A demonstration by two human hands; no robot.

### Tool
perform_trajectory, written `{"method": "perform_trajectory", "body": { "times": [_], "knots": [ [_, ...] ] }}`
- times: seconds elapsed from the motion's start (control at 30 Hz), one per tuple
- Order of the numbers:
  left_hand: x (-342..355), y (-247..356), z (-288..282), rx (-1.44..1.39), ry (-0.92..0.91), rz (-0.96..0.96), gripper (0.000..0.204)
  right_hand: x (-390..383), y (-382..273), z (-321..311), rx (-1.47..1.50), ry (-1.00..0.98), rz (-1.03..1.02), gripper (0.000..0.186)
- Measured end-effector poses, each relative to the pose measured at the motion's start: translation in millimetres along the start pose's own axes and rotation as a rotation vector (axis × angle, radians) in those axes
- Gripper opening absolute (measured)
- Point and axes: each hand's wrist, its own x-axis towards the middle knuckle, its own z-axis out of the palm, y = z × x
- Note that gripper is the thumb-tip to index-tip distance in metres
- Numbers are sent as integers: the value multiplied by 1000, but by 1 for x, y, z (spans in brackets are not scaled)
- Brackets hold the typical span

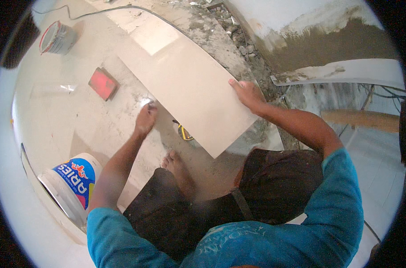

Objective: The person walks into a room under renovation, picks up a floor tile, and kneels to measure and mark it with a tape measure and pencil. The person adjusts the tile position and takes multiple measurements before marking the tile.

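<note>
A large beige tile (185, 85) slants across the middle of the view, its near corner pointing toward my knees. My right hand (249, 94) grips its right edge, thumb on the upper face and the other fingers mostly out of sight. Close to the tile's left edge, my left hand (145, 118) is closed with curled fingers. Something small and dark shows at its fingertips beside a bright glare, too small to name. Partly under the tile's near left edge lies a yellow and black tool (184, 132), its kind unclear.
A red block-like object (103, 84) lies on the dusty floor at left. Beyond it stands a bucket (58, 39); a white bucket with a blue label (73, 183) is near my left elbow. A dark cable (136, 7) crosses at the back. Rubble (238, 38) lines the wall.
</note>
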Motion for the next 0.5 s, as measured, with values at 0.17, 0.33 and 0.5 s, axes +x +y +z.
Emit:
{"method": "perform_trajectory", "body": {
  "times": [0.17,0.33,0.5],
  "knots": [
    [-56,-4,56,370,140,397,85,6,-21,5,89,-26,118,63],
    [-68,6,95,385,14,308,94,17,-29,15,136,-24,158,65],
    [-67,14,132,91,9,357,79,30,-23,24,162,-1,123,64]
  ]
}}
